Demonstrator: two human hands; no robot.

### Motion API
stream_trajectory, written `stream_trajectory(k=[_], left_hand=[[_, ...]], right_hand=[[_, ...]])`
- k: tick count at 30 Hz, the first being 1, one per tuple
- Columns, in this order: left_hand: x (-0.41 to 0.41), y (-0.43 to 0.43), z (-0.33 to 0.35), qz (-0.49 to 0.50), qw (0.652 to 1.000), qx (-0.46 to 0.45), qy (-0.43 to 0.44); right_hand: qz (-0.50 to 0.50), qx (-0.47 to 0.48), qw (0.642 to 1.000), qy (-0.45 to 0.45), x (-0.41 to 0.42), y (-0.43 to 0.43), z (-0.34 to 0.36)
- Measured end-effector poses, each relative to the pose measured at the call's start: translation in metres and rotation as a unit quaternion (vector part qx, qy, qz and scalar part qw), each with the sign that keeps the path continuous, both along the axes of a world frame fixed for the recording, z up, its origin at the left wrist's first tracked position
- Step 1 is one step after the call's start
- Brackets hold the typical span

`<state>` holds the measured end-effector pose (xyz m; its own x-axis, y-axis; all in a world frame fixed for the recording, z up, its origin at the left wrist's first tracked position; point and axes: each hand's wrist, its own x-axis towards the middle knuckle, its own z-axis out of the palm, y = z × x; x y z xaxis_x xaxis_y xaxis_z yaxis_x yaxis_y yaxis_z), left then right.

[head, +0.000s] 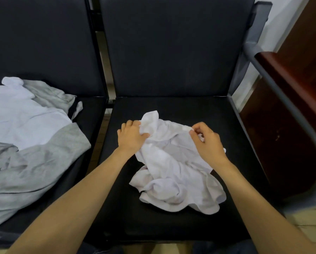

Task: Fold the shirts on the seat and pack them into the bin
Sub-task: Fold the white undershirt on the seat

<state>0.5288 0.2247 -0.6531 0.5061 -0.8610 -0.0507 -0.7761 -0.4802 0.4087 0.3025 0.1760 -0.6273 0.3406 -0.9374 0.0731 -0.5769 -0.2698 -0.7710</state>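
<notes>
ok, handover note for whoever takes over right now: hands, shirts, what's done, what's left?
Left hand: grips the upper left edge of the white shirt.
Right hand: pinches the shirt's upper right edge.
White shirt: crumpled on the right seat, not yet spread flat.
Grey and white pile: unfolded on the left seat.
Bin: not in view.
Done: no folded shirt in view.
Left: spread and fold this shirt, fold the pile, pack everything.

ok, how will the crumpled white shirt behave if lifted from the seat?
Likely floppy: the white shirt lies in soft crumpled folds, so it should sag between the left hand and right hand gripping its far edge. Probably light: the fabric looks thin.
</notes>
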Motion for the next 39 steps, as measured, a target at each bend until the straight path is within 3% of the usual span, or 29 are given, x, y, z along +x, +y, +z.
stream_trajectory(k=[2, 5, 8, 11, 14, 19, 21, 23, 24, 26, 27, 29, 33, 36, 39], left_hand=[[0.001, -0.003, 0.005, -0.001, 1.0, 0.004, -0.019], [0.0, -0.001, 0.015, -0.013, 0.998, -0.064, -0.026], [-0.002, 0.009, 0.025, -0.029, 0.991, -0.128, 0.01], [0.002, 0.012, 0.043, 0.007, 0.976, -0.162, 0.144], [0.011, 0.001, 0.067, 0.105, 0.915, -0.195, 0.337], [0.034, -0.039, 0.094, 0.22, 0.779, -0.252, 0.53], [0.04, -0.055, 0.093, 0.198, 0.758, -0.251, 0.568], [0.039, -0.062, 0.082, 0.155, 0.796, -0.203, 0.55], [0.036, -0.061, 0.072, 0.124, 0.847, -0.166, 0.489], [0.029, -0.054, 0.048, 0.023, 0.954, -0.065, 0.293], [0.023, -0.047, 0.035, -0.021, 0.981, -0.009, 0.194], [0.011, -0.029, 0.014, -0.086, 0.992, 0.051, 0.075], [-0.001, 0.007, -0.006, -0.16, 0.968, 0.193, -0.005], [0.0, 0.026, 0.002, -0.179, 0.96, 0.214, -0.003], [0.009, 0.038, 0.014, -0.14, 0.978, 0.134, 0.075]], right_hand=[[-0.029, 0.027, 0.998, -0.041, -0.005, -0.003, 0.004], [-0.047, 0.03, 0.997, -0.048, -0.013, -0.009, 0.005], [-0.035, 0.013, 0.999, 0.034, -0.019, -0.013, 0.005], [-0.039, -0.058, 0.988, 0.138, -0.025, -0.019, 0.013], [-0.094, -0.088, 0.986, 0.104, -0.028, -0.036, 0.027], [-0.2, 0.052, 0.972, -0.11, -0.012, -0.092, 0.062], [-0.209, 0.1, 0.963, -0.135, -0.005, -0.112, 0.073], [-0.205, 0.137, 0.966, -0.072, 0.0, -0.12, 0.073], [-0.192, 0.142, 0.971, -0.027, 0.001, -0.118, 0.068], [-0.131, 0.114, 0.981, 0.088, 0.004, -0.105, 0.049], [-0.083, 0.088, 0.983, 0.142, 0.006, -0.095, 0.037], [0.02, 0.055, 0.978, 0.2, 0.011, -0.068, 0.015], [0.136, 0.04, 0.928, 0.344, 0.006, -0.029, -0.017], [0.045, 0.042, 0.914, 0.4, -0.019, -0.033, -0.018], [-0.04, 0.078, 0.91, 0.405, -0.037, -0.037, -0.015]])
